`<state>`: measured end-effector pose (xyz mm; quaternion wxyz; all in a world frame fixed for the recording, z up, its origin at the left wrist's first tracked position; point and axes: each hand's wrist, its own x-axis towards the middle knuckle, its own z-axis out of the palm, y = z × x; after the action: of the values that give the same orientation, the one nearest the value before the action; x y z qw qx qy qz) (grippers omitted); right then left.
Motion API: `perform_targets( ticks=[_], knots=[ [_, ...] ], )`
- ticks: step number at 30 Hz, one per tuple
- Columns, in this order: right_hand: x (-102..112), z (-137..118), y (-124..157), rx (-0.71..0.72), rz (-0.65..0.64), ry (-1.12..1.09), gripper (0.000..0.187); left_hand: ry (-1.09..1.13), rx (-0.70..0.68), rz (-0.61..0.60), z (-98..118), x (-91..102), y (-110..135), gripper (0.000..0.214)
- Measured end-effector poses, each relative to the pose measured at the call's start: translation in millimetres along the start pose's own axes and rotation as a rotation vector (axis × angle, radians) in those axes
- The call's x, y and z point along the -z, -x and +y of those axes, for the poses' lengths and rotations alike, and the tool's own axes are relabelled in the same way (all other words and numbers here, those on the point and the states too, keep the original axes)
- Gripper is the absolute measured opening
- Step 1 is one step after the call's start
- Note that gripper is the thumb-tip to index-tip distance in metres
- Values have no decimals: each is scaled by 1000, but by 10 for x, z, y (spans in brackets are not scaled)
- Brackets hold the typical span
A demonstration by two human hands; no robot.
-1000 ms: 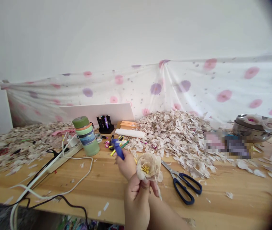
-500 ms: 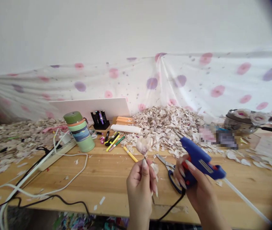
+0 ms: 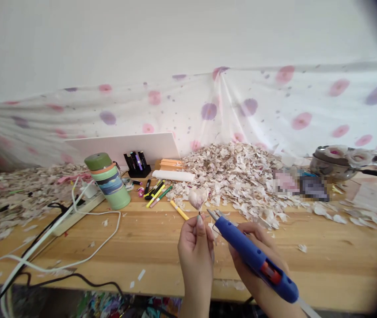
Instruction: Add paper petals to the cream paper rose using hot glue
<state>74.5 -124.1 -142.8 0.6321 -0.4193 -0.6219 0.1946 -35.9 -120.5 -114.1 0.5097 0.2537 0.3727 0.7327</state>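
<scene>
Between thumb and fingers, my left hand (image 3: 196,247) pinches the stem of a small pale pinkish flower (image 3: 198,198), its petals cupped upward. My right hand (image 3: 257,254) is wrapped round a blue glue gun (image 3: 253,256), with a white glue stick (image 3: 307,308) coming out of its back end. The gun's metal nozzle points up and left, just right of the flower's base; whether it touches, I cannot tell. Scissors (image 3: 224,215) lie behind the gun, mostly hidden by it and my right hand.
Dry petals (image 3: 234,170) are heaped at the back. On the left stand a green thermos (image 3: 112,185) and a power strip (image 3: 75,216) with cables. Markers (image 3: 157,194) lie mid-table, near a black pen stand (image 3: 138,170). A metal pan (image 3: 332,168) with rose-like flowers sits at right.
My right hand has brought the glue gun leftward and turned it, so its nozzle is now near the flower's base. The flower has turned a little in my left hand.
</scene>
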Motion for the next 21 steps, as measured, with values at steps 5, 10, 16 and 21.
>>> perform_targets(
  ticks=[5,10,16,21],
  knots=[
    [55,-90,38,188,-90,201,10,-14,41,-11,-1,-10,23,42],
    [46,-115,58,79,-100,288,17,-21,71,-11,-8,-16,26,45],
    [23,-156,18,35,-67,404,22,-42,57,-25,15,-24,55,44],
    [10,-194,25,17,-77,460,24,-53,53,-31,14,-31,67,44]
  ],
)
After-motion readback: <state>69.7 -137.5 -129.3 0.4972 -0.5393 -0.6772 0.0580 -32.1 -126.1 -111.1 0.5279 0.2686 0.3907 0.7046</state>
